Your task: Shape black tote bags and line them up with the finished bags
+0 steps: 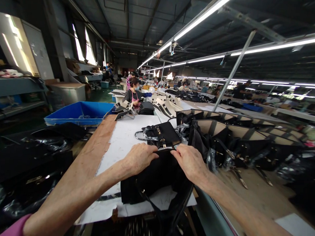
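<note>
A black handbag (pixel 154 180) lies in front of me on white paper (pixel 122 135), its strap hanging over the near edge of the table. My left hand (pixel 140 157) is closed on the bag's upper edge, thumb and fingers pinched. On the same edge, a short gap to the right, my right hand (pixel 190 161) pinches too. Just beyond both hands lies a black flap (pixel 168 132) with gold-coloured hardware and a handle (pixel 146 134) wrapped in clear plastic. Whether this flap belongs to the held bag I cannot tell.
Rows of black bags with beige insides (pixel 240 135) stand on the right. A blue bin (pixel 79 113) is at the left, with more black bags (pixel 32 175) nearer me. Across the table a masked co-worker (pixel 133 94) sits beside cut pieces (pixel 167 106). A slanted metal post (pixel 234 71) rises at right.
</note>
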Motion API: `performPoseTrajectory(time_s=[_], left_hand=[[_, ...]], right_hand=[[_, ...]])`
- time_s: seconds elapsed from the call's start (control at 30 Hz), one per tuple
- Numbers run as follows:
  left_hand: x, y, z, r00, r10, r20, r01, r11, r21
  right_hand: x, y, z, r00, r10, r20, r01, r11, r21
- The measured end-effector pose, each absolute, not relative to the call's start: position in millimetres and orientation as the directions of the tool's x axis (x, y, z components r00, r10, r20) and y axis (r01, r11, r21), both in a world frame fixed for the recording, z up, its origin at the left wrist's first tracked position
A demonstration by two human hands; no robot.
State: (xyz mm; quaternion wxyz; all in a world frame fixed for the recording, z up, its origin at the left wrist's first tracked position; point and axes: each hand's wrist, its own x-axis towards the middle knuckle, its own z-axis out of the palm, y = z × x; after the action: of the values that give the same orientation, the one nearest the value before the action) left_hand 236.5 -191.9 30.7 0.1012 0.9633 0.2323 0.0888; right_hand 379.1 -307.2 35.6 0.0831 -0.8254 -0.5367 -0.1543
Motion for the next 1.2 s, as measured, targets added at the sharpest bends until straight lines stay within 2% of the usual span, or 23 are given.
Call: performPoseTrajectory(time_s=[0.23,0.4,0.6,0.7,0.8,0.87,0.97,1.03,1.1,1.2], left_hand=[[235,-200,35,0.876,0.464,0.133,0.441,-0.881,0.175],[244,-207,43,0.869,0.491,0.071,0.484,-0.870,0.097],[280,-209,38,0.915,0.374,0.150,0.371,-0.927,0.049],[290,-207,34,0.925,0.344,0.162,0.341,-0.939,0.046],[290,-205,35,0.927,0.341,0.154,0.334,-0.940,0.069],[286,-205,39,0.931,0.333,0.149,0.322,-0.942,0.095],[282,-206,45,0.958,0.243,0.152,0.218,-0.962,0.168],[281,-206,47,0.969,0.192,0.155,0.154,-0.962,0.227],[281,-206,47,0.971,0.186,0.147,0.140,-0.949,0.281],[281,-205,46,0.971,0.193,0.141,0.132,-0.925,0.356]], right_hand=[[380,-309,35,0.402,0.848,0.345,0.900,-0.435,0.021],[381,-310,32,0.383,0.850,0.361,0.906,-0.422,0.032],[383,-308,31,0.404,0.841,0.360,0.896,-0.443,0.030],[385,-315,33,0.385,0.849,0.361,0.916,-0.400,-0.037],[386,-330,34,0.352,0.854,0.384,0.936,-0.321,-0.144],[386,-343,33,0.421,0.833,0.360,0.905,-0.359,-0.227],[390,-359,32,0.551,0.818,0.167,0.796,-0.455,-0.399],[394,-364,32,0.550,0.834,0.053,0.749,-0.465,-0.472],[398,-365,34,0.522,0.853,0.013,0.753,-0.454,-0.476],[404,-363,36,0.510,0.860,0.026,0.781,-0.450,-0.432]])
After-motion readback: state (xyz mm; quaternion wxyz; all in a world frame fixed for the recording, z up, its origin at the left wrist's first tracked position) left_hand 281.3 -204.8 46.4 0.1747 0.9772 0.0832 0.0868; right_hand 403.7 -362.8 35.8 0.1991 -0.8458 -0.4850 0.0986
